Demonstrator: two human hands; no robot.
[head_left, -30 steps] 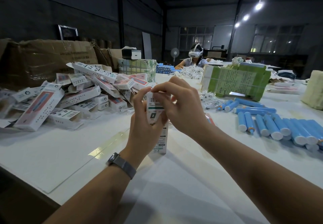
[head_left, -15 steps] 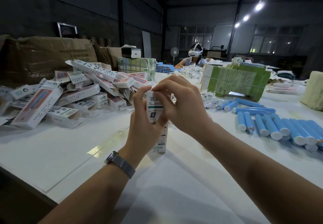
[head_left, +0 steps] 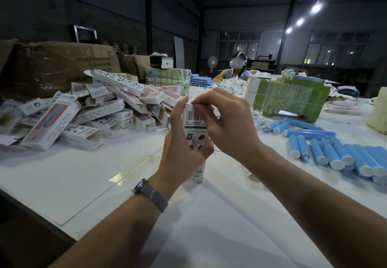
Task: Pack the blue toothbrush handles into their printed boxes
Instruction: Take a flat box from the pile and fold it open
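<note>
Between the two hands a box (head_left: 193, 133) stands upright, its long axis vertical, foot on the tabletop (head_left: 104, 175). The left hand (head_left: 184, 152) grips its middle; the right hand (head_left: 228, 125) pinches the top flap. The handles (head_left: 326, 150) lie well off to the right, nearer the right hand, pointing mostly away.

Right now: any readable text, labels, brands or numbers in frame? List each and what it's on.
Nothing can be quoted with confidence.
Printed box held upright by left hand and right hand: barcode, green band, small icons; print too small.
Pile of printed boxes: barcodes and text rows, blurred.
Green bundle: dense print, unreadable.
Brown carton: faint lettering, unreadable.
Blue toothbrush handles: no markings visible.
</note>
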